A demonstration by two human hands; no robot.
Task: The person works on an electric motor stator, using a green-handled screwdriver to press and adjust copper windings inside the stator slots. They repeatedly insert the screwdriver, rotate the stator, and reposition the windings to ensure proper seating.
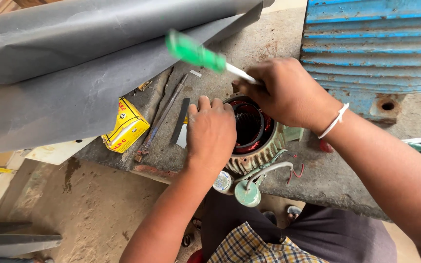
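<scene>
Green-handled screwdriver (196,52) in R hand (288,92); L hand (210,134) flat atop stator (254,141).

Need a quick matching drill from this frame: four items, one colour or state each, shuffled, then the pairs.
Items:
1. screwdriver handle
2. small box
3. ribbed casing
4. left hand

Matches:
A. blue, far right on the slab
B. resting on the rim of the motor stator
C. green, held by the right hand
D. yellow, beside the grey sheet

Pairs: 1-C, 2-D, 3-A, 4-B
</scene>
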